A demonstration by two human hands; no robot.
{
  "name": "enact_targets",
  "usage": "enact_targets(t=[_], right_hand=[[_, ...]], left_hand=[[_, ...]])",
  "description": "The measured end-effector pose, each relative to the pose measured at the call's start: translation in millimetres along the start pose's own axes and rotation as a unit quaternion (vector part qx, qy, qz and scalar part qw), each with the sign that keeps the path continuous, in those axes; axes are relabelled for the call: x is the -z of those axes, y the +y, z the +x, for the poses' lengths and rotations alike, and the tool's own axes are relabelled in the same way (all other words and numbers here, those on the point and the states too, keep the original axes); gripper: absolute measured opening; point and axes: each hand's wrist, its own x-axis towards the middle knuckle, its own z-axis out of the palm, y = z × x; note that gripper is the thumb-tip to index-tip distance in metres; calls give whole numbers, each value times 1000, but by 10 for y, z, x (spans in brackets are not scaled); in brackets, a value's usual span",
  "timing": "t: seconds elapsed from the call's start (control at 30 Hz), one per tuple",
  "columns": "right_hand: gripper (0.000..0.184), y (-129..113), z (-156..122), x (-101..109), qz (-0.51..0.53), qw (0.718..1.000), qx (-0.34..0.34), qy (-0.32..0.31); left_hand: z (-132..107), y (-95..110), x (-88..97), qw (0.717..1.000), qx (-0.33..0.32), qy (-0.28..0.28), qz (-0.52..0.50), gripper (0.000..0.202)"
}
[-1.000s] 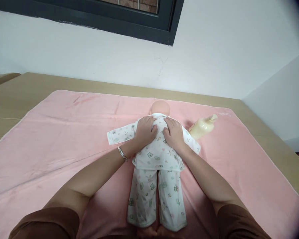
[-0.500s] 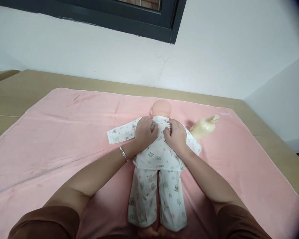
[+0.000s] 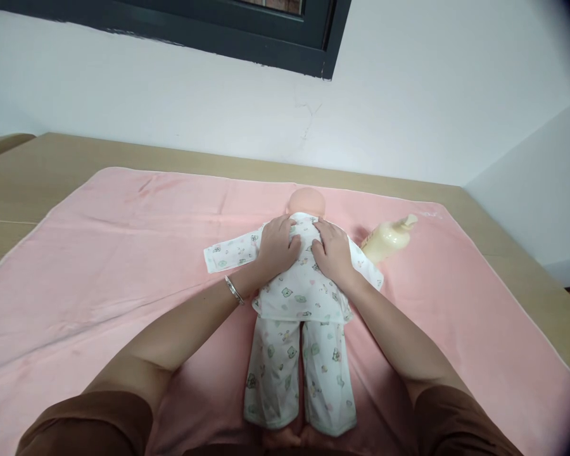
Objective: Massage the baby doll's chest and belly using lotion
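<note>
A baby doll [image 3: 306,201] lies stretched out on a pink blanket, its bald head pointing away from me. It wears a white printed top [image 3: 297,294] and matching trousers [image 3: 275,373]. My left hand [image 3: 278,246] rests flat on the left upper part of the top, fingers extended toward the neck. Opposite it, my right hand [image 3: 333,250] lies on the right shoulder area, also with fingers stretched out. Neither hand holds anything. One sleeve [image 3: 230,254] spreads out to the left; the right sleeve [image 3: 368,269] slants down beside my right wrist. The doll's face is hidden.
A cream pump bottle [image 3: 388,240] lies on its side right of the doll. The pink blanket [image 3: 123,253] covers most of the wooden table [image 3: 76,149]. A white wall [image 3: 218,107] with a dark window frame [image 3: 266,47] stands behind.
Both hands have slid slightly up toward the doll's head. The top's neckline, bunched in a fold near the fingertips before, now lies smoother and higher. The bottle has stayed put.
</note>
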Motion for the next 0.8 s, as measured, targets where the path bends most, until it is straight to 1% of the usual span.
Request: enact_targets(t=[0.07, 0.13, 0.27, 0.4, 0.47, 0.6, 0.8], right_hand=[[42, -2, -2, 1, 9, 1000, -1, 6], [38, -19, -14, 3, 22, 999, -10, 25], [27, -70, -44, 8, 43, 997, -33, 64], [20, -117, -55, 21, 26, 997, -47, 64], [23, -138, -55, 32, 1, 997, -53, 56], [36, -157, -51, 51, -40, 997, -58, 32], [45, -97, -19, 40, -56, 998, -24, -17]], left_hand=[[4, -2, 4, 1000, -3, -5, 1, 33], [5, -6, 8, 1000, -13, -4, -4, 32], [2, -5, 20, 1000, -17, -2, -17, 23], [-24, 10, 36, 1000, -14, 15, -11, 15], [-39, 18, 37, 1000, -19, 21, -5, 17], [-43, 20, 21, 1000, -6, 26, 13, 24], [1, 1, 4, 1000, -4, -10, 19, 35]])
